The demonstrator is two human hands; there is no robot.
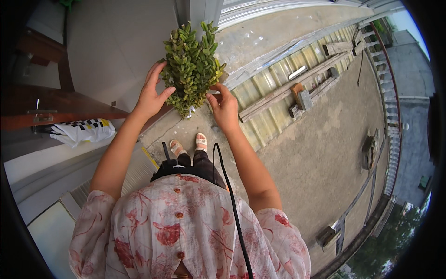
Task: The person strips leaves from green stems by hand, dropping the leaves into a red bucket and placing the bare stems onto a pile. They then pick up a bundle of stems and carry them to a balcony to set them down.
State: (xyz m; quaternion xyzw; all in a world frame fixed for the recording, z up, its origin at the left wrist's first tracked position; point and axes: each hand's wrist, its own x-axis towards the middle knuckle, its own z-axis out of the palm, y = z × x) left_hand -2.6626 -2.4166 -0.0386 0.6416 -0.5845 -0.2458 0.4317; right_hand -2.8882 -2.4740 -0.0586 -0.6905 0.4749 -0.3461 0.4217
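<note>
A dense bunch of leafy green stems [191, 66], some leaves yellowish, is upright in front of me against a grey post. Something small and white shows at its lower end. My left hand [153, 85] is at the bunch's left side, thumb and fingers spread apart, with the fingertips near or touching the leaves. At the lower right of the bunch is my right hand [222, 103], its thumb and forefinger close together beside the yellowish leaves. Whether those fingertips pinch a leaf or stem cannot be told. What holds the bunch up is hidden.
On the left, a white bag with a checked pattern [82, 130] hangs by a brown door with a metal handle [43, 117]. To the right, long wooden beams [278, 94] and bricks [302, 97] lie on corrugated sheets [264, 122]. A balustrade [390, 139] runs farther right. A black cable crosses my front.
</note>
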